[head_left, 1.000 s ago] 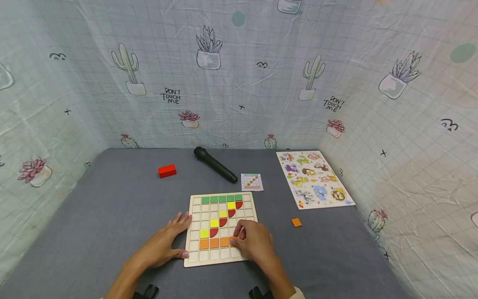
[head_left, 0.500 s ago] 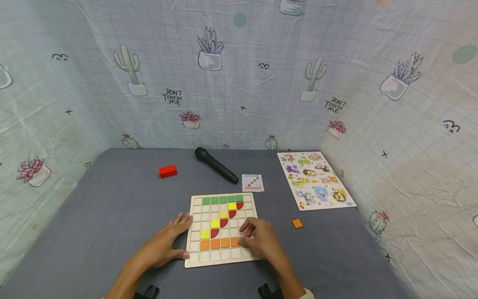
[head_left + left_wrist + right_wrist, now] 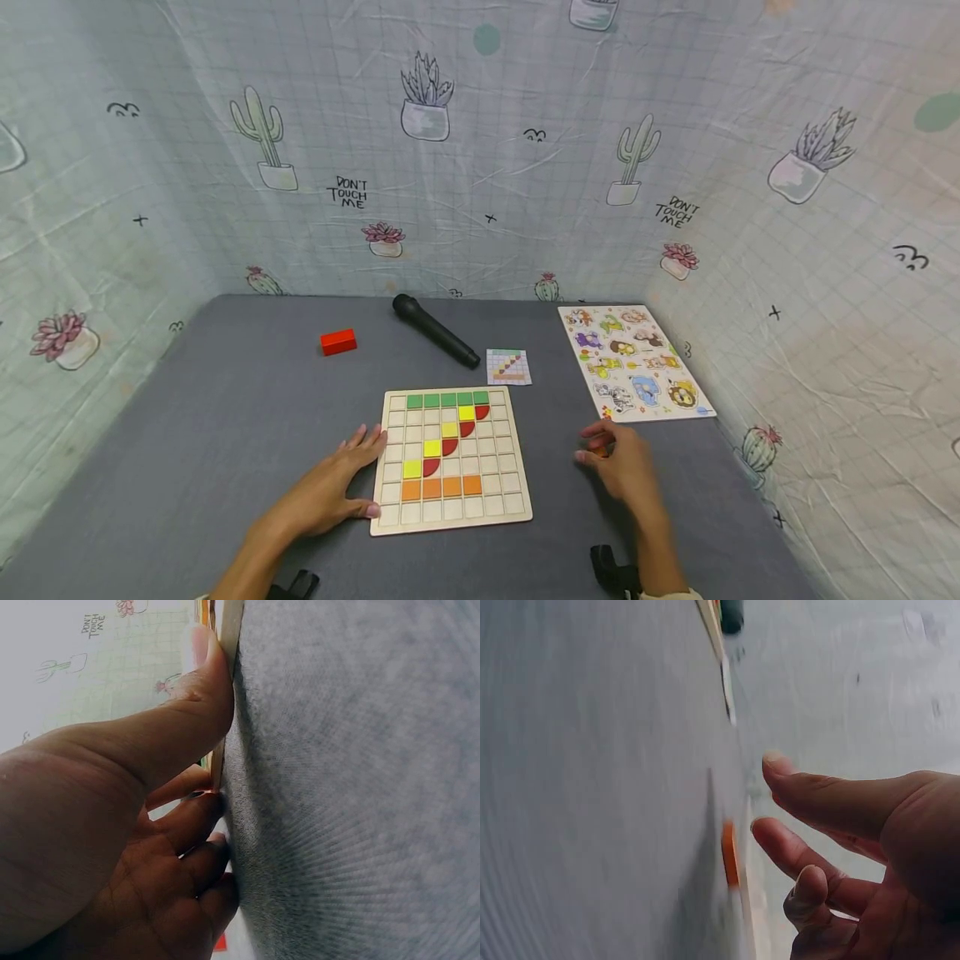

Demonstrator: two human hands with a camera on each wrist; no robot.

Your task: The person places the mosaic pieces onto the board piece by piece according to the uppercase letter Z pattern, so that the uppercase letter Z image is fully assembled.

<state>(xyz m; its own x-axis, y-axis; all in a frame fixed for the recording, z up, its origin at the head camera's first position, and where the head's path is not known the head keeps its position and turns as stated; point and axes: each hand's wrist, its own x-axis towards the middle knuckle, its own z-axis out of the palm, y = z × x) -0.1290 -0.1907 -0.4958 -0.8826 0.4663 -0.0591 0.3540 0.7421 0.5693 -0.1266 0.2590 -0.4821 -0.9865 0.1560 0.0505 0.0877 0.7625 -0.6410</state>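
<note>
A square wooden grid board (image 3: 491, 461) lies on the grey table. Along its left edge rests my left hand (image 3: 330, 483), fingers spread; in the left wrist view the thumb (image 3: 199, 690) lies over the board's edge. On the board are a row of green square tiles (image 3: 447, 401), a diagonal of yellow squares (image 3: 432, 448) with red quarter-round tiles (image 3: 450, 447), and a row of orange squares (image 3: 452, 486). To the right, my right hand (image 3: 626, 467) hovers at a loose orange tile (image 3: 730, 853), thumb and fingers apart around it, holding nothing.
Behind the board lies a small pattern card (image 3: 508, 367), with a black microphone (image 3: 435, 330) beyond it. A red block (image 3: 338, 342) sits at the back left. An animal picture board (image 3: 622, 367) lies at the back right, near the printed cloth wall (image 3: 825, 333).
My right hand has left the last orange square on the board and moved right to the loose orange tile. The left hand has stayed at the board's edge.
</note>
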